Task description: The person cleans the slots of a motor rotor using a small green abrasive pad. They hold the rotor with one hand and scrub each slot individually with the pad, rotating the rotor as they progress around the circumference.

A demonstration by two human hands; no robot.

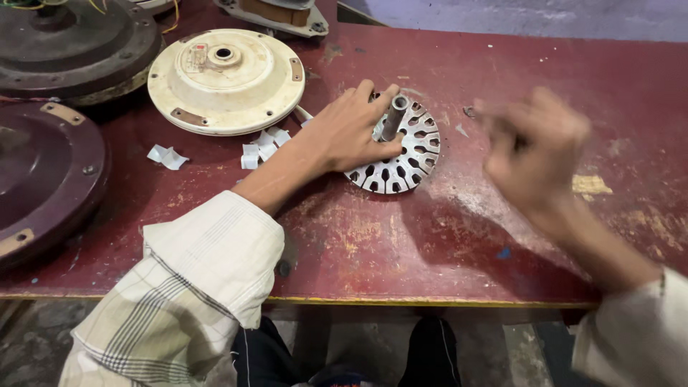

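A round slotted metal stator core (412, 154) with an upright centre shaft lies flat on the worn red table (444, 229). My left hand (351, 129) rests on its left half, fingers and thumb spread around the shaft, pressing it down. My right hand (534, 147) hovers to the right of the core, above the table, blurred by motion; its fingers look curled, and I cannot tell whether it holds anything.
A cream round fan motor cover (226, 79) sits behind my left arm, with small white paper strips (261, 147) beside it. Dark round motor housings (43, 172) lie at the left edge and far left corner (75, 43). The table's front edge runs just above my knees.
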